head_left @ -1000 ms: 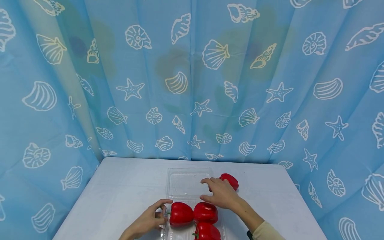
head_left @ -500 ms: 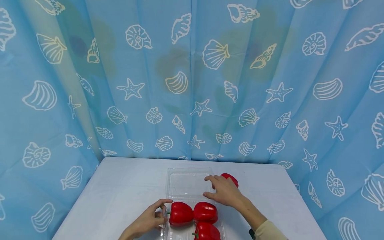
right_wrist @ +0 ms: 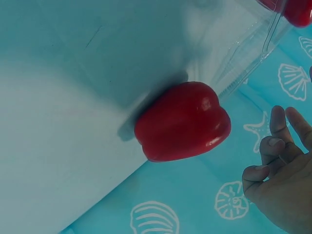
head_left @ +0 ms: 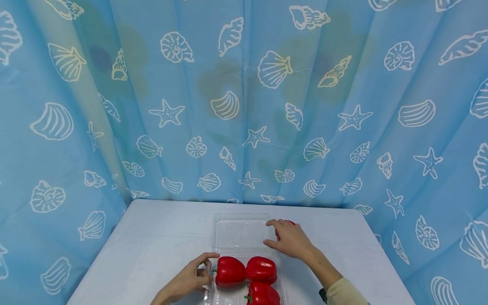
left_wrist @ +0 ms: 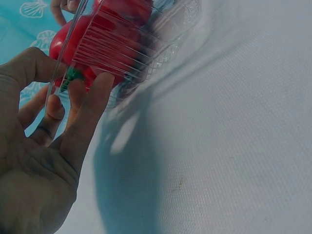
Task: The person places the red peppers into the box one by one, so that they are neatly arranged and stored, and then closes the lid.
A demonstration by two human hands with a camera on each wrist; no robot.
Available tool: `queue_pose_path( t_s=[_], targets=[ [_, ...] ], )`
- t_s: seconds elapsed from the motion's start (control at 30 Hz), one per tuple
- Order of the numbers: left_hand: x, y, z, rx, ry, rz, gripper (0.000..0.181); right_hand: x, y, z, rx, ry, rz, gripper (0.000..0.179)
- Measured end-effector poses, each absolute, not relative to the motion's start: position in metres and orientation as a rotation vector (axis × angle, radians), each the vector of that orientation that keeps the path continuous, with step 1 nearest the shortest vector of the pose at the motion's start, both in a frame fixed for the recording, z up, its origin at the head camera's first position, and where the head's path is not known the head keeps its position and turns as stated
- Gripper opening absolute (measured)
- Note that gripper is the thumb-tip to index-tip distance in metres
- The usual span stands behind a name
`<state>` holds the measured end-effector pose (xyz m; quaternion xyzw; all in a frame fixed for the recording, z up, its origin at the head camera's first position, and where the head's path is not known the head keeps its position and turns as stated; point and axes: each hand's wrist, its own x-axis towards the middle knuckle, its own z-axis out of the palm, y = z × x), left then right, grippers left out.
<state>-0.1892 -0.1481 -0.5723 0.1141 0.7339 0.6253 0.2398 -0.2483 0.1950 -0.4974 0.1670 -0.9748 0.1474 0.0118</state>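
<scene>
My left hand [head_left: 188, 275] grips the left side wall of a clear plastic clamshell box [head_left: 283, 288]. In the left wrist view, the thumb presses the ribbed wall [left_wrist: 105, 56] with other fingers over the rim, beside a pepper's green stem [left_wrist: 73, 75]. Three red bell peppers lie in the box's near half: one at left [head_left: 230, 272], one at right [head_left: 261, 270] and one in front [head_left: 264, 295]. Beyond them my right hand [head_left: 291, 241] hovers with fingers apart and holds nothing. A fourth red bell pepper [right_wrist: 183, 122] lies on the table close to it, mostly hidden in the head view.
The box's lid [head_left: 240, 233] lies folded back flat, away from the person, its right edge close to the right fingertips. A white table [head_left: 164, 228] carries everything. A blue curtain with shell prints [head_left: 244, 106] hangs behind the table and along both sides.
My right hand has shifted to the right, away from the box, and now covers most of the loose bell pepper in the head view. The left hand and the box have stayed put.
</scene>
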Motion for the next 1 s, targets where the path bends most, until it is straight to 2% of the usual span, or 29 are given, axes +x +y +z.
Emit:
queue_pose_path(
  t_s=[1.0],
  targets=[
    [-0.19, -0.146, -0.574, 0.29, 2.043, 1.685, 0.064, -0.256, 0.216, -0.499, 0.405, -3.019, 0.495, 0.059]
  ],
)
